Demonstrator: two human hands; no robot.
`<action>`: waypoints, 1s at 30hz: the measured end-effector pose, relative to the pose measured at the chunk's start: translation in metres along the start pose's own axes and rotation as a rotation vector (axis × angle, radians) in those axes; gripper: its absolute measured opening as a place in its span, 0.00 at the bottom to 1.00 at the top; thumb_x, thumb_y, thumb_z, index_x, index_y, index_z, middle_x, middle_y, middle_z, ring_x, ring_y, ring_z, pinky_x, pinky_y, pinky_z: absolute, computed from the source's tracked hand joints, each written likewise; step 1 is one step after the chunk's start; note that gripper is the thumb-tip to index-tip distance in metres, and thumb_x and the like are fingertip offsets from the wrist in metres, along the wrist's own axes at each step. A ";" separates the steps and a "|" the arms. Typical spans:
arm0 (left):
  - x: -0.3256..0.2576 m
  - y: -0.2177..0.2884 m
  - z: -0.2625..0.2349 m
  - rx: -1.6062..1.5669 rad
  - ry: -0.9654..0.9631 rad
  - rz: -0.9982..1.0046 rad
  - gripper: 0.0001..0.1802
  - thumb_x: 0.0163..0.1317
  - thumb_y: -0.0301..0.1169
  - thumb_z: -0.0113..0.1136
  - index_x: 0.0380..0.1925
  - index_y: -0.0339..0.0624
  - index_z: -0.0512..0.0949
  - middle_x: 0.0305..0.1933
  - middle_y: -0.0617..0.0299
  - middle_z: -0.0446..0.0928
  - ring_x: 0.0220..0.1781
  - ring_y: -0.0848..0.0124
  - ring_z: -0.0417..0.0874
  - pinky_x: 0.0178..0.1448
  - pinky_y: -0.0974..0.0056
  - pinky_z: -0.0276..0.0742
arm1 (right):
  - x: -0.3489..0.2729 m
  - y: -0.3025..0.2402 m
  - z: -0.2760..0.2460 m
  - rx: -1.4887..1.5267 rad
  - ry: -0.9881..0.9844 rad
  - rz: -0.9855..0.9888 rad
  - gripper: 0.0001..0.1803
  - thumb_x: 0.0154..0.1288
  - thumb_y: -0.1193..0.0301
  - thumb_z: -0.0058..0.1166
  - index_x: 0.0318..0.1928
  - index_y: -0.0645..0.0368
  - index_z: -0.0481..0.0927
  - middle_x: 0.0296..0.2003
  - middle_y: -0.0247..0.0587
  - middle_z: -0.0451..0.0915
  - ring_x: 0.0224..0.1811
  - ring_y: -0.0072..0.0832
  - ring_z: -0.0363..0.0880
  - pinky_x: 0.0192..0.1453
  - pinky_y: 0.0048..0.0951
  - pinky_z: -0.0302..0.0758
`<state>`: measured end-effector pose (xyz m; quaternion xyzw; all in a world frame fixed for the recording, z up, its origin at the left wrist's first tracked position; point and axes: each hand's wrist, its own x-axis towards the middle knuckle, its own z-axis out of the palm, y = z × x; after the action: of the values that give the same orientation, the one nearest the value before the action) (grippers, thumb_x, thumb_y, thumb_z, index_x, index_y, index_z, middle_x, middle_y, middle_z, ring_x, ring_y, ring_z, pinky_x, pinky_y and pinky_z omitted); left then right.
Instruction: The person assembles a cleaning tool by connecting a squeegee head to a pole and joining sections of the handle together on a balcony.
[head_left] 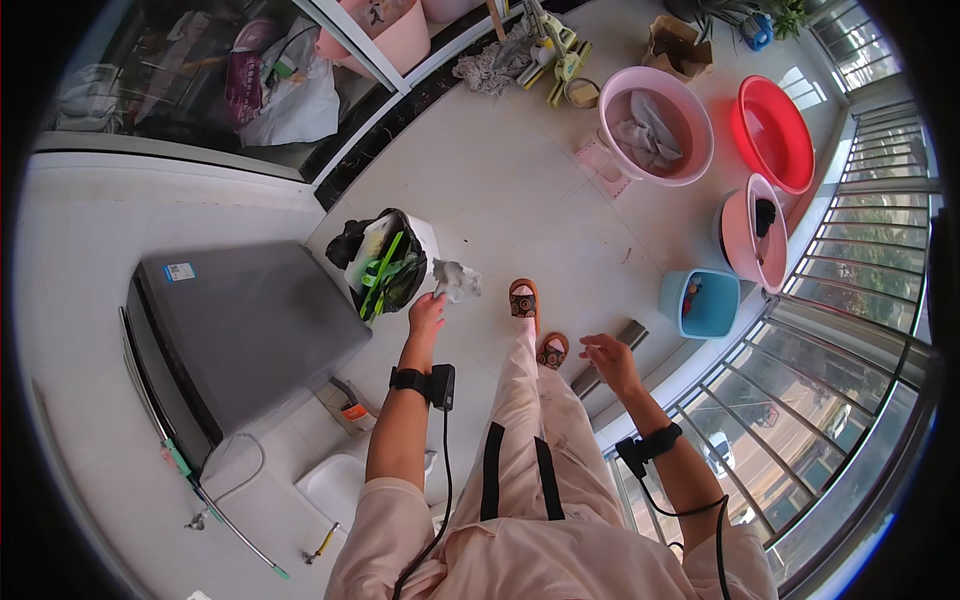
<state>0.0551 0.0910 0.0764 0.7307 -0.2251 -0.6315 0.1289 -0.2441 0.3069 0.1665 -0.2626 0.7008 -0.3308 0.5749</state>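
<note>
A crumpled grey-white clump [457, 281], perhaps lint or a wad of tissue, hangs from the closed fingers of my left hand [426, 314]. Its exact kind is unclear. Just left of it stands a white trash bin [424, 236] lined with a black bag [345, 244], full of green and white waste. The clump is beside the bin's right edge, above the floor. My right hand [612, 362] is held out on the right side, empty, with its fingers loosely bent and apart. Below it a grey metallic cylinder [627, 338] lies near the window wall.
A grey top-loading washing machine [260, 320] stands at left. A pink basin [690, 105] with wet cloth, a red basin [770, 130], another pink basin [742, 235] and a blue bucket [715, 285] line the right. Mops [560, 60] lean at the back. My slippered feet [523, 300] are centre.
</note>
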 end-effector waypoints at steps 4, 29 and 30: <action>-0.005 0.003 0.006 -0.432 -0.266 0.082 0.20 0.60 0.33 0.55 0.51 0.45 0.66 0.49 0.61 0.71 0.53 0.64 0.72 0.55 0.47 0.66 | -0.002 -0.002 0.034 -0.063 -0.070 -0.006 0.11 0.65 0.72 0.46 0.44 0.62 0.76 0.36 0.37 0.80 0.38 0.23 0.80 0.40 0.22 0.74; -0.148 -0.200 -0.359 -1.243 -0.044 0.160 0.07 0.61 0.28 0.54 0.37 0.40 0.70 0.41 0.61 0.73 0.45 0.69 0.75 0.54 0.59 0.73 | -0.028 -0.092 0.517 -0.828 -0.883 -0.720 0.25 0.55 0.71 0.57 0.56 0.49 0.71 0.60 0.44 0.62 0.51 0.36 0.73 0.46 0.30 0.76; -0.159 -0.208 -0.372 -1.328 0.081 0.194 0.07 0.61 0.28 0.54 0.36 0.39 0.71 0.40 0.60 0.73 0.44 0.69 0.75 0.52 0.61 0.75 | -0.038 -0.094 0.539 -0.888 -0.962 -0.847 0.25 0.55 0.70 0.57 0.56 0.49 0.71 0.61 0.44 0.61 0.51 0.37 0.73 0.47 0.30 0.75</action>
<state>0.4388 0.3134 0.1785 0.4958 0.1514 -0.5935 0.6157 0.2906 0.1881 0.1975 -0.8281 0.2813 -0.0604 0.4811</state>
